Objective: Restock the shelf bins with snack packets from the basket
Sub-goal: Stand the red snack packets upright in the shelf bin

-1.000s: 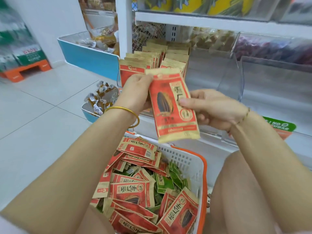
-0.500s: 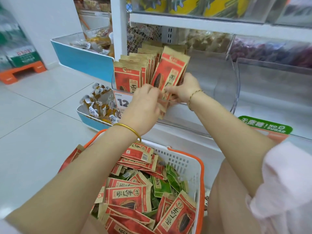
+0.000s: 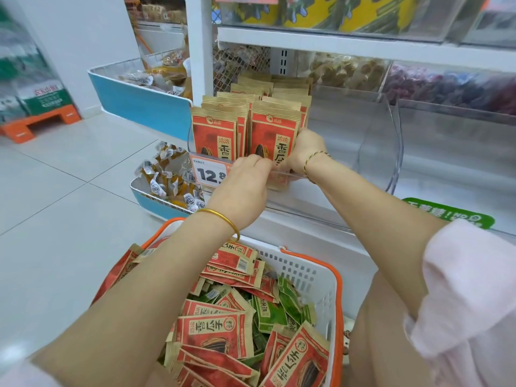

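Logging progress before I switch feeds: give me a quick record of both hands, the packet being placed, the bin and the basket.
left hand: pinches the lower part of the front red packet
right hand: grips that packet's right edge
front red packet: upright, at the head of the right row in the clear bin
clear bin: two rows of matching packets, price tag on its front
basket: holds many red packets and some green packets

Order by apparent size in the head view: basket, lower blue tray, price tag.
Largest: basket, though nearest the camera.
Then: lower blue tray.
Smallest: price tag, partly hidden by the left hand.
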